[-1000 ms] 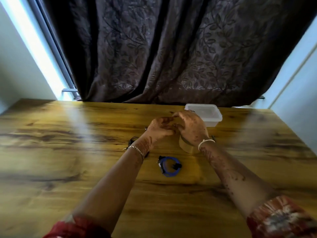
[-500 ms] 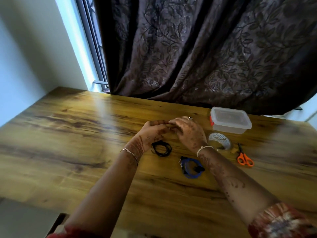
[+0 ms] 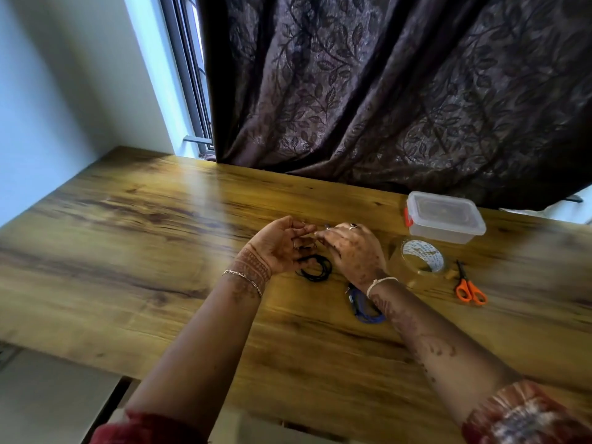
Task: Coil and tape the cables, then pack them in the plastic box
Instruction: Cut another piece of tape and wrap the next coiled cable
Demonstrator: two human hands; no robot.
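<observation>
Daylight comes in by the window (image 3: 187, 75) past the far left corner of the table (image 3: 160, 251) and leaves a pale shiny stripe on the wood. The dark curtain (image 3: 384, 91) blocks the rest. The table's left edge is smeared; the left hand (image 3: 282, 245) and right hand (image 3: 355, 251) look sharper.

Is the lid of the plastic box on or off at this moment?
On. The clear lid lies flat on the plastic box, its rim overhanging the walls. Whether the orange latch is fastened, I cannot tell.
</observation>
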